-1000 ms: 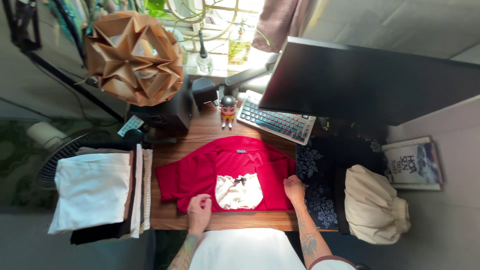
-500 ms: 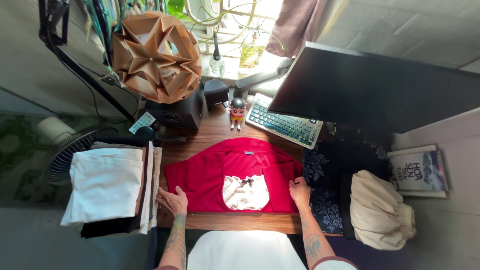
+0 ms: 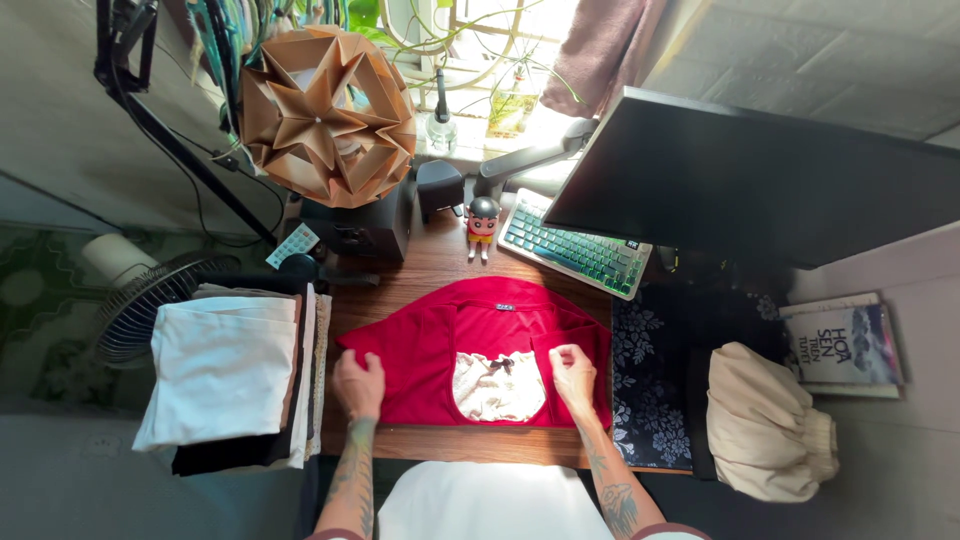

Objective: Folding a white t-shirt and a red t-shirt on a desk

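Both hands pressed on a red garment spread on the table.

The red garment (image 3: 470, 345) lay flat on the wooden table (image 3: 420, 265), just in front of the person, with a cream lace piece (image 3: 498, 385) showing at its middle. The left hand (image 3: 358, 384) rested on the garment's left side, its grip narrow, fingers curled onto the cloth. The right hand (image 3: 572, 376) sat on the right side, just beside the lace piece, fingers bunched on the red cloth; whether it pinched a fold could not be told. A stack of folded clothes (image 3: 232, 375) stood just left of the garment. A keyboard (image 3: 574, 252) and a small figurine (image 3: 483, 226) lay beyond it, under a dark monitor (image 3: 760, 180). A cream bag (image 3: 768, 424) sat well to the right.
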